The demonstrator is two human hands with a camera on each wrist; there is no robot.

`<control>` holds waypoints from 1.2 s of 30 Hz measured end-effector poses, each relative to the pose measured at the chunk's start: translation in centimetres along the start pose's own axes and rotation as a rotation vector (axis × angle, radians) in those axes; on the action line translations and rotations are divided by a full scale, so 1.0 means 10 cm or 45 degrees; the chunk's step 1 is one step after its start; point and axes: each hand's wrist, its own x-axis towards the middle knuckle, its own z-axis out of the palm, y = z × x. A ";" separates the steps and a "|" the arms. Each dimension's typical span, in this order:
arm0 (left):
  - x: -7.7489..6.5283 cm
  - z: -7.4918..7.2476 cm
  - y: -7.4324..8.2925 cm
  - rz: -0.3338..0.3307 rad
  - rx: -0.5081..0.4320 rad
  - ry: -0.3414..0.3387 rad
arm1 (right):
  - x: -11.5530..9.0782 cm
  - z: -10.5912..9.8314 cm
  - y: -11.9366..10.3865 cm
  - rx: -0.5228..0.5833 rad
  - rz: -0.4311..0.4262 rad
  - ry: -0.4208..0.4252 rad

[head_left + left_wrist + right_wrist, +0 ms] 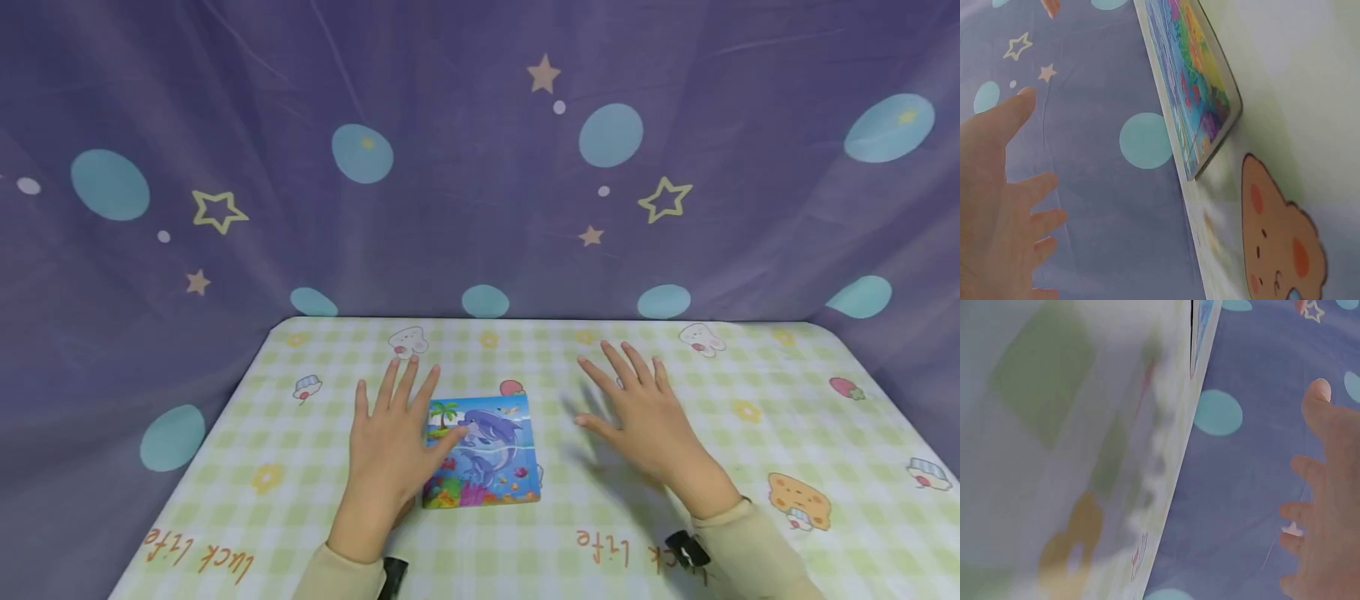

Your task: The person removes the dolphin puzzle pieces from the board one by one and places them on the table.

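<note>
A flat square board (487, 479) with a dolphin picture, a palm tree and coral lies on the tablecloth, near the middle. A pale line runs across its picture. Over its left edge hovers my left hand (393, 446), fingers spread and straight, the thumb in front of part of the picture. To the right of the board, my right hand (648, 421) is held above the cloth with its fingers apart, casting a shadow. Both hands hold nothing. In the left wrist view the board's edge (1219, 147) shows as thick and rounded at the corner, with the left hand (997, 206) raised clear of it.
A green-checked tablecloth (750, 467) with printed cartoons and lettering covers the table. Behind it and at both sides hangs a purple curtain (465, 225) with stars and teal dots. Dark straps with small devices (686, 548) sit at the wrists.
</note>
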 end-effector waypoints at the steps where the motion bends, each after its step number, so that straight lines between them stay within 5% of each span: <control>1: 0.00 0.00 -0.01 -0.001 0.003 0.004 | 0.02 0.01 -0.02 -0.006 -0.011 -0.001; 14: -0.01 0.06 -0.08 -0.026 -0.012 -0.035 | 0.27 0.11 -0.32 0.020 -0.089 -0.041; 28: -0.06 0.13 -0.18 -0.097 -0.116 -0.302 | 0.42 0.22 -0.57 0.102 -0.178 -0.045; 36: -0.06 0.13 -0.22 -0.115 -0.200 -0.392 | 0.53 0.24 -0.69 0.146 -0.232 -0.150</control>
